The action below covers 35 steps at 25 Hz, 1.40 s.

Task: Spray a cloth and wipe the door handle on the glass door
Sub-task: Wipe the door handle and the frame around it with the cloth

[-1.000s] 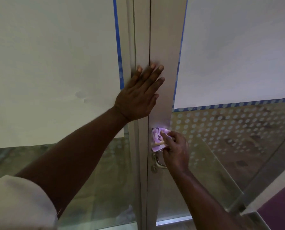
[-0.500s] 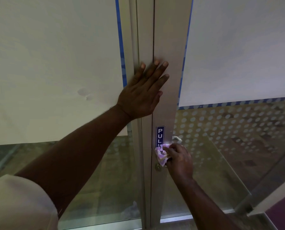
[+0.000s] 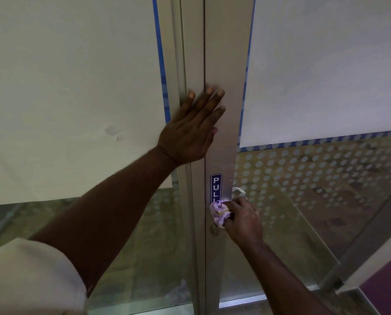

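- The right hand (image 3: 243, 220) has its fingers curled tight around a bunched purple cloth (image 3: 219, 214), pressed to the door handle (image 3: 237, 191) below the PULL sticker (image 3: 216, 187); the loose wad could slip out.
- The left hand (image 3: 190, 137), fingers spread flat and holding nothing, braces the aluminium door frame (image 3: 226, 53); easing off could let the door swing.
- Wiping low may miss the handle's exposed top.

The single head view looks forward and down, close to the door frame (image 3: 224, 64) at arm's reach.
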Tool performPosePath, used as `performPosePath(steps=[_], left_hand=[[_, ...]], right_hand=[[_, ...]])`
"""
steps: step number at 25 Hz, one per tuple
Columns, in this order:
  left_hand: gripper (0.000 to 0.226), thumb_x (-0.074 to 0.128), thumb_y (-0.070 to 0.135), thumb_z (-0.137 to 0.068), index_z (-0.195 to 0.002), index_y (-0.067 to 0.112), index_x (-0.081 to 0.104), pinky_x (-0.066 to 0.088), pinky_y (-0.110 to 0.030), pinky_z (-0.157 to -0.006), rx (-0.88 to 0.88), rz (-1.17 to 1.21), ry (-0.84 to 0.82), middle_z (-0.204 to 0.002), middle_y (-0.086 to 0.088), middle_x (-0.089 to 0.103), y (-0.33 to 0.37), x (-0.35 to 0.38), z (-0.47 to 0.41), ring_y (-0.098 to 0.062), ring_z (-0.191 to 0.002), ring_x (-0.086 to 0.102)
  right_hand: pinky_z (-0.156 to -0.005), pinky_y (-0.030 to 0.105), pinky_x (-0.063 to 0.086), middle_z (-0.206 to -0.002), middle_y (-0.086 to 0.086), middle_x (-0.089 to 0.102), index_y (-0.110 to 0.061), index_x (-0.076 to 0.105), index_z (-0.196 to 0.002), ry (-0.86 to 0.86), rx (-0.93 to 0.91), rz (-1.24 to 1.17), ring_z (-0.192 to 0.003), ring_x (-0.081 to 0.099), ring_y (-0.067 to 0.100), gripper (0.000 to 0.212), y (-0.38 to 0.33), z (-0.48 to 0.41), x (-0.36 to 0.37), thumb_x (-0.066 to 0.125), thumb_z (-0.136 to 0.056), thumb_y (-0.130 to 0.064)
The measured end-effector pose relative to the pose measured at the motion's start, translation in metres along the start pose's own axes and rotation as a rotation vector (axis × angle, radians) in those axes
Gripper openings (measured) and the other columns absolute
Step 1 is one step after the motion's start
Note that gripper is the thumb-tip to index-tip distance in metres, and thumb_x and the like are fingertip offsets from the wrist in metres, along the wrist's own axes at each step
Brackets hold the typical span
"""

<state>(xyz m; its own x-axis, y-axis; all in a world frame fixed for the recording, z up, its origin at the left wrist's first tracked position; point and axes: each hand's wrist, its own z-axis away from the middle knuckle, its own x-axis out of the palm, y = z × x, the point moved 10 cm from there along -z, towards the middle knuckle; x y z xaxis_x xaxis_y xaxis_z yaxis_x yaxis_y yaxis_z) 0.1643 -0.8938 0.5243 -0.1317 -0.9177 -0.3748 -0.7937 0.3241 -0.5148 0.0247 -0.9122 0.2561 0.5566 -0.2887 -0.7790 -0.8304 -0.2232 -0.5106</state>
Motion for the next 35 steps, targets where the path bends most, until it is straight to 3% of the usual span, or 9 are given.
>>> performPosePath(steps=[3,8,14,18,20,23,27,31,35], left_hand=[[0.054,0.046,0.028,-0.106,-0.154,0.004,0.042,0.022,-0.056,-0.125,0.001,0.006,0.003,-0.162,-0.022,0.037,-0.001,-0.001,0.000,-0.039,-0.152,0.033],[0.053,0.048,0.028,-0.106,-0.153,0.003,0.044,0.025,-0.057,-0.124,0.002,0.011,0.026,-0.160,-0.023,0.039,-0.001,-0.003,0.000,-0.040,-0.150,0.036],[0.054,0.048,0.028,-0.106,-0.153,0.004,0.041,0.026,-0.058,-0.123,0.013,0.032,0.032,-0.160,-0.024,0.040,-0.001,-0.002,0.001,-0.041,-0.150,0.037],[0.054,0.049,0.028,-0.105,-0.153,0.004,0.041,0.023,-0.057,-0.124,0.009,0.033,0.035,-0.161,-0.023,0.039,0.000,-0.001,0.001,-0.040,-0.151,0.035],[0.055,0.049,0.028,-0.105,-0.153,0.004,0.041,0.021,-0.057,-0.125,0.011,0.035,0.032,-0.161,-0.023,0.038,0.000,0.000,0.001,-0.040,-0.151,0.034],[0.055,0.049,0.028,-0.105,-0.153,0.004,0.041,0.019,-0.055,-0.125,0.011,0.032,0.028,-0.161,-0.023,0.038,-0.001,0.001,0.002,-0.040,-0.151,0.034],[0.055,0.050,0.027,-0.104,-0.152,0.004,0.041,0.019,-0.055,-0.126,0.009,0.036,0.038,-0.161,-0.023,0.039,0.000,0.000,0.002,-0.040,-0.151,0.034],[0.055,0.051,0.027,-0.103,-0.152,0.004,0.041,0.021,-0.057,-0.125,0.012,0.042,0.039,-0.160,-0.023,0.039,0.000,-0.001,0.001,-0.040,-0.151,0.035],[0.054,0.051,0.026,-0.104,-0.152,0.003,0.042,0.022,-0.057,-0.124,0.011,0.037,0.033,-0.160,-0.024,0.039,0.001,-0.002,0.001,-0.040,-0.150,0.036]], right_hand=[[-0.081,0.041,0.055,-0.107,-0.010,0.061,-0.029,0.074,-0.123,0.064,-0.047,-0.098,-0.096,0.059,0.015,0.044,-0.013,0.001,-0.011,0.078,-0.080,-0.024],[-0.072,0.040,0.059,-0.116,-0.006,0.061,-0.027,0.071,-0.126,0.252,-0.130,-0.150,-0.099,0.060,0.016,0.056,-0.039,-0.015,-0.052,0.074,-0.074,-0.005],[-0.082,0.038,0.052,-0.125,-0.006,0.055,-0.029,0.069,-0.128,0.424,-0.209,-0.217,-0.111,0.058,0.020,0.053,-0.061,-0.025,-0.084,0.059,-0.077,-0.017],[-0.090,0.042,0.041,-0.128,-0.001,0.062,-0.027,0.071,-0.125,0.284,-0.210,-0.054,-0.116,0.055,0.022,0.060,-0.057,-0.016,-0.050,0.079,-0.070,-0.007],[-0.092,0.042,0.042,-0.129,-0.003,0.064,-0.030,0.071,-0.126,0.142,-0.158,0.009,-0.118,0.057,0.021,0.058,-0.043,-0.009,-0.027,0.082,-0.072,-0.013],[-0.093,0.042,0.045,-0.129,-0.007,0.065,-0.035,0.067,-0.131,-0.045,-0.111,0.067,-0.115,0.060,0.019,0.050,-0.024,0.005,0.006,0.074,-0.082,-0.028],[-0.077,0.036,0.045,-0.115,-0.010,0.070,-0.036,0.071,-0.121,-0.061,-0.111,0.099,-0.099,0.067,0.022,0.045,-0.019,0.004,0.017,0.058,-0.078,-0.042],[-0.071,0.031,0.043,-0.110,-0.013,0.070,-0.035,0.072,-0.114,-0.095,-0.140,0.100,-0.093,0.069,0.023,0.037,-0.018,-0.002,0.019,0.060,-0.080,-0.042],[-0.080,0.035,0.047,-0.113,-0.014,0.068,-0.036,0.071,-0.115,-0.168,-0.147,0.108,-0.101,0.067,0.018,0.043,-0.015,-0.003,0.016,0.052,-0.083,-0.056]])
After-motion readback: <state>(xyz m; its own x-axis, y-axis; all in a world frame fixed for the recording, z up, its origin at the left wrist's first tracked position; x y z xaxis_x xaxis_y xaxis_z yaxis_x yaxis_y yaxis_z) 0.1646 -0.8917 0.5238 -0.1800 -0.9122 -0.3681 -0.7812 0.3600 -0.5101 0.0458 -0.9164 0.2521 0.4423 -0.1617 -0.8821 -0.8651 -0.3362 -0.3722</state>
